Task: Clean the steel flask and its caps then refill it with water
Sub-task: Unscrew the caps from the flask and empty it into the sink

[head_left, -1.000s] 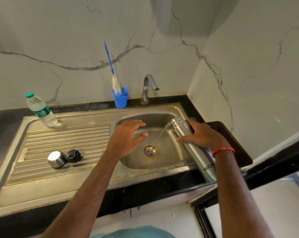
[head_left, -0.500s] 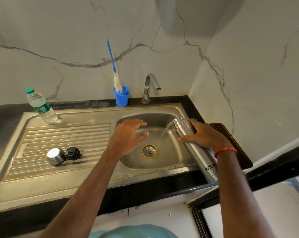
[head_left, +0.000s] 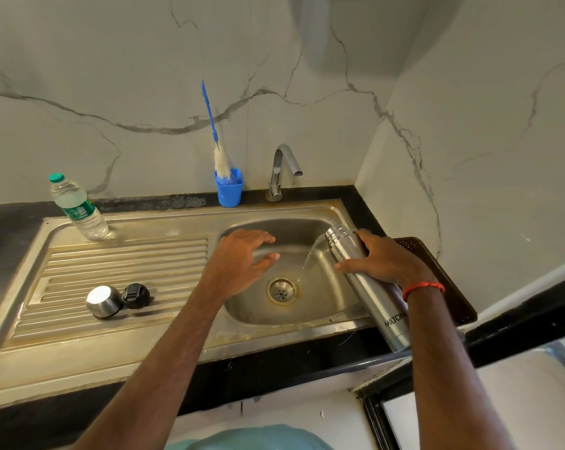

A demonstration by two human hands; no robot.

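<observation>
Hidden parts
Right hand (head_left: 385, 259) covers the flask (head_left: 380, 306) midway; bottle (head_left: 80, 211) label unreadable; sink (head_left: 63, 358) cropped at lower left.

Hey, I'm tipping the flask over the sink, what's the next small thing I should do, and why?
Probably lift the base of the flask a little higher with the right hand, so it drains fully. A stream of water runs from its tilted mouth into the sink, so some is likely left inside. The left hand hovers open above the basin, holding nothing.
</observation>
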